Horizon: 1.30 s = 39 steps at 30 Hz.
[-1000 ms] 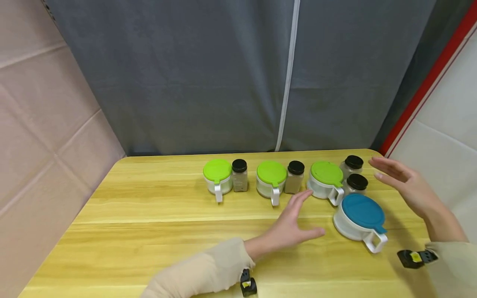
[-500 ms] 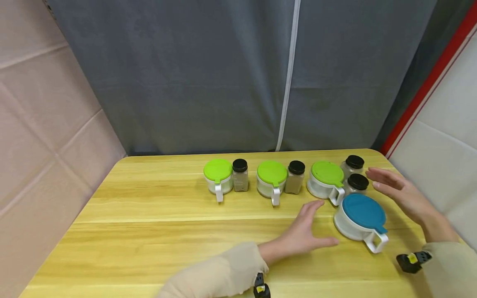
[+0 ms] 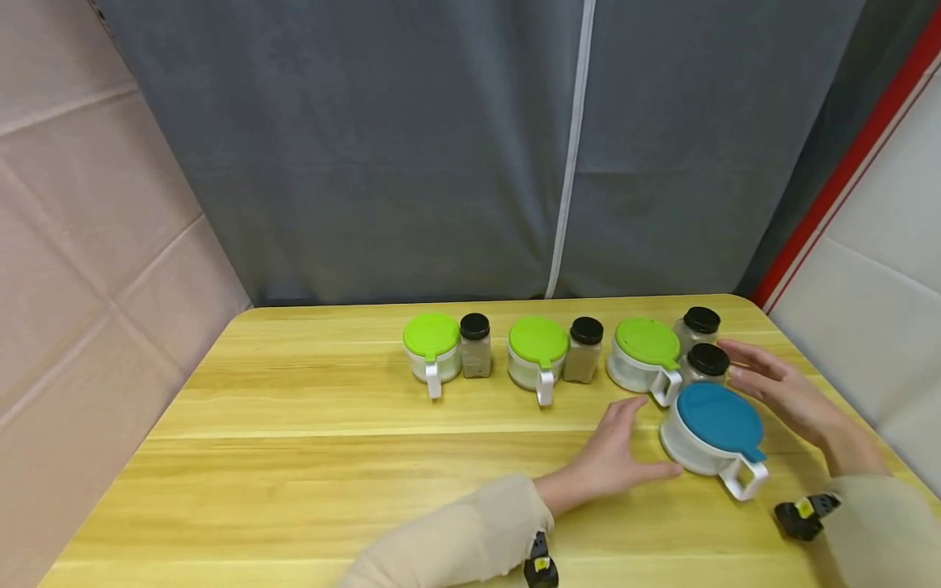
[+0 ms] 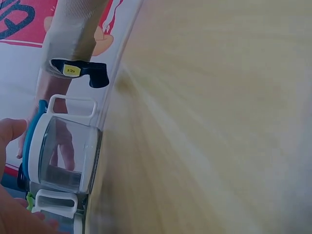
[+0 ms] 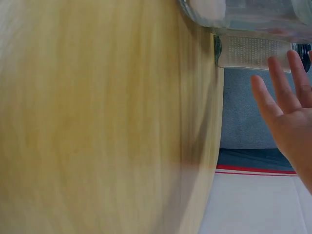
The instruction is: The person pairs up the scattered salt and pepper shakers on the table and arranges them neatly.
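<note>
"So where's the blue-lidded jar [image 3: 716,418]?"

"Upright on the surface [image 3: 331,482], between the two hands, its handle [image 3: 728,483] turned toward the near side."

"And the grip?"

"Spread on both. The left hand [image 3: 613,464] has thumb and fingers parted beside the jar; the right hand [image 3: 794,404] holds its fingers apart near the front black-capped bottle [image 3: 709,359]. Neither clasps anything."

"Why that arrangement?"

"Presumably the wide spacing leaves room around the jar. The green-lidded jars [image 3: 539,341] probably face handle-forward for easy reach."

"Anything unclear?"

"The jar hides that bottle's base, the right wrist view crops the right hand, and I can't tell whether any fingertip touches."
</note>
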Motion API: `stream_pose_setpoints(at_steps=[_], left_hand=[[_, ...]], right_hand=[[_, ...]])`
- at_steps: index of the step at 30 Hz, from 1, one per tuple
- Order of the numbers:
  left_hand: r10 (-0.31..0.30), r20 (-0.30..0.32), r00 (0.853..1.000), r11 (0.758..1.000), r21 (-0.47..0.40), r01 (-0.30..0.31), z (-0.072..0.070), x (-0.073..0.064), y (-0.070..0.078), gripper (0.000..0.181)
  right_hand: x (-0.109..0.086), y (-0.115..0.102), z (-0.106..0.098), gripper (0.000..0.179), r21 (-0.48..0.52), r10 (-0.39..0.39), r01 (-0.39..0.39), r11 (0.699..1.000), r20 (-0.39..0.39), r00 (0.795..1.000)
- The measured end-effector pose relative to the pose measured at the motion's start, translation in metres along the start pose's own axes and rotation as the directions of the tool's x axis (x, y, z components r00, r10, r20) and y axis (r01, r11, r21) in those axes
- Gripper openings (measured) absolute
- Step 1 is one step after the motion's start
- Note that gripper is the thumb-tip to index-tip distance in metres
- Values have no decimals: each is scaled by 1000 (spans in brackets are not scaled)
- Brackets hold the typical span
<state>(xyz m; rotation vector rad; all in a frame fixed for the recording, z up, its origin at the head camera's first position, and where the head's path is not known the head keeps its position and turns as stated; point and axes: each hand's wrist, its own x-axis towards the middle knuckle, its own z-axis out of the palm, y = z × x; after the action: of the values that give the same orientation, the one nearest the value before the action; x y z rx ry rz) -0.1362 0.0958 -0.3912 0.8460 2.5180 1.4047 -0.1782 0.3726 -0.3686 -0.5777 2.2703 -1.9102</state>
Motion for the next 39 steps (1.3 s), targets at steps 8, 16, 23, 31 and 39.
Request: stream_pose_setpoints(at_steps=[8,16,23,31,39], left_hand=[[-15,-25,1000,1000,14,15,11,11,-1,89],[-43,-30,999,997,58,45,20,19,2,94],[-60,1,998,996,60,59,23,22,4,90],[-38,3,999,998,54,38,27,26,5,88],[-19,10,1000,998,66,18,28,27,4,89]], right_hand=[[2,5,-1,45,63,41,-43,997,26,999],[4,9,1,45,-88,164,-166,982,-27,986],[6,10,-1,36,-75,224,-226,971,-34,974],[7,12,-1,37,-73,254,-256,964,-44,966],[10,11,0,34,-70,237,-238,969,-31,971]])
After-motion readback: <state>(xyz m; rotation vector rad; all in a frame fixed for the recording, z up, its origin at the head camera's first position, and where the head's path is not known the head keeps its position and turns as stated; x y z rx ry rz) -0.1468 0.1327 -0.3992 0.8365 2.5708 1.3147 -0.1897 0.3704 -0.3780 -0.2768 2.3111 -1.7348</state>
